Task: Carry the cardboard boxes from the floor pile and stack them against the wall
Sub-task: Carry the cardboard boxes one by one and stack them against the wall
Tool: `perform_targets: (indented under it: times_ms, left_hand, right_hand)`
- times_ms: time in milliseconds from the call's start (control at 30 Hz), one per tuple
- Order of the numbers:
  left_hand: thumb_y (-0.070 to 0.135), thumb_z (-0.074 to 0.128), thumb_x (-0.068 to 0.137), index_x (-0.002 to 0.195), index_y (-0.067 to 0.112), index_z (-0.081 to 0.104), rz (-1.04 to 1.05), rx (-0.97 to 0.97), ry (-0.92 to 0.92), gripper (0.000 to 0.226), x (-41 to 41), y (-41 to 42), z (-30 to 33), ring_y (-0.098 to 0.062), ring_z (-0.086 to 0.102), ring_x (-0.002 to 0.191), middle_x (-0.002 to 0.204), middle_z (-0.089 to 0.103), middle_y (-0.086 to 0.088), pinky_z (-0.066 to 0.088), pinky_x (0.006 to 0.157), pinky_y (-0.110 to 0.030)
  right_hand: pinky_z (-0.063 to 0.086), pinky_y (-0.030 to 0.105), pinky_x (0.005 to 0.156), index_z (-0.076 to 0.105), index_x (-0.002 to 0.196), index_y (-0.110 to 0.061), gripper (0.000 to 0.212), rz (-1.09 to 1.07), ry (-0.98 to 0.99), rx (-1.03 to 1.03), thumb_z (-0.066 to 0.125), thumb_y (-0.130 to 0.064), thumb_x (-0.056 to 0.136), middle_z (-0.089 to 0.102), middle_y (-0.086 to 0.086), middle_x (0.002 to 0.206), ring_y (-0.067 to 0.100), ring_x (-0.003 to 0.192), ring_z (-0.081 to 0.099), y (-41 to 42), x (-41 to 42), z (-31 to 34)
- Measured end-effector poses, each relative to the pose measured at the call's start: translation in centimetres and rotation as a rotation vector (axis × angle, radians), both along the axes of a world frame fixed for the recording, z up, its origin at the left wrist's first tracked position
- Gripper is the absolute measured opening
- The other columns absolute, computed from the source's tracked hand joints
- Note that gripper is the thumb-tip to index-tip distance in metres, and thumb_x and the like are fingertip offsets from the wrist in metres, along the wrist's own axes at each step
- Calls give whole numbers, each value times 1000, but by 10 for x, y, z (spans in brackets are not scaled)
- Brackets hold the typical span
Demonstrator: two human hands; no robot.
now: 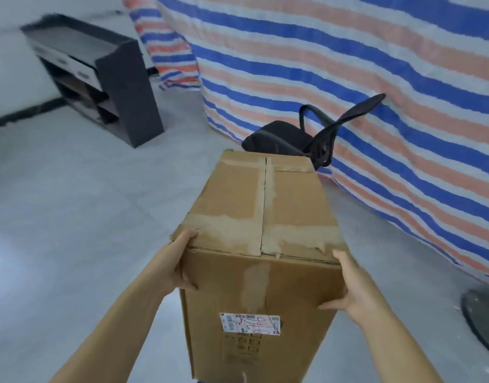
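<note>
A: Report the floor and the room.

B: The floor (pixel 71 217) is pale grey and smooth. A white wall (pixel 5 64) with a dark skirting strip runs along the upper left. A dark shelf unit (pixel 121 87) with white drawer fronts stands against that wall, well beyond the left fingertips. A tarpaulin (pixel 348 78) striped blue, white and orange hangs across the upper right. A black office chair (pixel 290 139) stands just in front of it, directly beyond the far end of the box. A dark round base (pixel 484 322) lies on the floor to the right of the right fingers.

A: Hand positions?

B: Both forearms extend forward. The left hand (pixel 179 264) clamps the near left top corner of the cardboard box (pixel 265 217): thumb on the near face, fingers wrapped along the left side. The right hand (pixel 351 288) presses the near right edge, thumb on the near face; its fingers pass behind the right side, so their curl cannot be confirmed.

A: Box condition and location?

B: It is held between both hands, clear of the floor. The top flaps are closed, with torn tape residue along the seams. Contents are not visible. A white shipping label (pixel 250 323) with red handwriting sits on the near face, below both thumbs.
</note>
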State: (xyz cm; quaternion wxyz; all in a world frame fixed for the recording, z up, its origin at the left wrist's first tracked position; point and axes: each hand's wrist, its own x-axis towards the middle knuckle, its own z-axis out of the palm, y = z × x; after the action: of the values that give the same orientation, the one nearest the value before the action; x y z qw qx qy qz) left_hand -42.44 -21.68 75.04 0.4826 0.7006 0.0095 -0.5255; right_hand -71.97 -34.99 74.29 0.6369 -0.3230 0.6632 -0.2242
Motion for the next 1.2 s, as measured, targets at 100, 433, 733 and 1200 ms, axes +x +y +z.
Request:
perform_targets:
  times_ms: [100,433,733,1200]
  left_hand:
    - [46,66,81,124,21,48,164,6,9,52,16,69,0,-29,52,106,113,53,1,53,69,-65]
    - [46,68,79,116,21,52,549,-44,-7,47,104,248,13,-29,55,94,106,56,-4,54,50,-55]
    - [44,66,82,102,25,54,770,-118,-52,30,229,388,29,-26,53,93,106,55,0,53,51,-59]
    - [43,66,84,120,19,50,990,-98,-112,46,390,435,41,-34,50,110,119,53,-7,50,65,-69]
  right_hand:
    - [54,64,64,48,132,-25,48,170,0,1,57,-44,88,42,6,142,37,128,41,23,43,1]
    - [56,60,56,51,121,-24,37,584,7,-71,53,-45,90,47,6,134,37,112,49,116,220,26]
    - [54,54,47,59,112,-27,31,779,-73,-97,58,-45,87,44,1,132,39,121,42,222,406,29]
    - [54,54,48,60,89,-25,16,956,-168,-115,56,-40,89,55,4,102,28,92,53,255,618,44]
